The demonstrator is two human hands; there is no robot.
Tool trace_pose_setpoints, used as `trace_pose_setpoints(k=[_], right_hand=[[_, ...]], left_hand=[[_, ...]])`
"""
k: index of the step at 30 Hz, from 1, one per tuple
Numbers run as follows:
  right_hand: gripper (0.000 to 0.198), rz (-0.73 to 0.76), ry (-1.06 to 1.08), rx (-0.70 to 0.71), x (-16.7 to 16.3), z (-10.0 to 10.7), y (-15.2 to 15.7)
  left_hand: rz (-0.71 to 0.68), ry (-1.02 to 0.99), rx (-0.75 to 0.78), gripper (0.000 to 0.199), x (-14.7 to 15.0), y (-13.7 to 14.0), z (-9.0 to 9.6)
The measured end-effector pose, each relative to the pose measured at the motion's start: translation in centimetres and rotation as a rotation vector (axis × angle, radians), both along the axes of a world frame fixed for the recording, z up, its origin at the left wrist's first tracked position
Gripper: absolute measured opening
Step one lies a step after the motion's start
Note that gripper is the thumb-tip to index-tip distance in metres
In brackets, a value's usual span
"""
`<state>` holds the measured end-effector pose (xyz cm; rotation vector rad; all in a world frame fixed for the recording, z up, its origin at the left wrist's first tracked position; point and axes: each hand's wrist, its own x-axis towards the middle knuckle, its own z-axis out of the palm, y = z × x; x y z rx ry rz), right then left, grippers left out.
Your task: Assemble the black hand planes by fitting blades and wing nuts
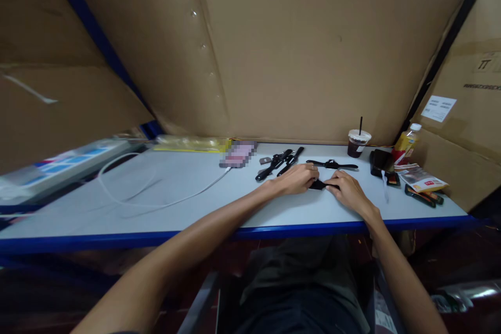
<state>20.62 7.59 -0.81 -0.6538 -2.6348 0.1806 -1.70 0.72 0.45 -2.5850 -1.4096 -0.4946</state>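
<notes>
From the head, the left hand (pixel 300 178) and right hand (pixel 346 188) pinch one black piece (pixel 318 185) between them, its handling seemingly unfinished; just beyond the grip lies a slim black tool (pixel 332 164); beyond and left, clustered black tools (pixel 270 169), unheld; whether those are done, I cannot tell.

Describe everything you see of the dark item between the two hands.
The slim black item narrows toward its right end and lies roughly sideways, low over the pale grey tabletop; contact is unclear. The bare left hand grips its left part, hiding it; the bare right hand holds its right end. Material and parts are too small to tell.
</notes>
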Motion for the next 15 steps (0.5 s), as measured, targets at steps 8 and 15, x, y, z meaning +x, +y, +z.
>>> trace_pose_setpoints(k=[8, 15], right_hand=[[0.022, 0.001, -0.004, 0.001, 0.0, -0.1, 0.1], [0.023, -0.038, -0.011, -0.029, 0.1, 0.1, -0.1]], left_hand=[[-0.065, -0.045, 0.011, 0.023, -0.3, 0.4, -0.3], [0.216, -0.159, 0.024, 0.031, -2.8, 0.4, 0.6]])
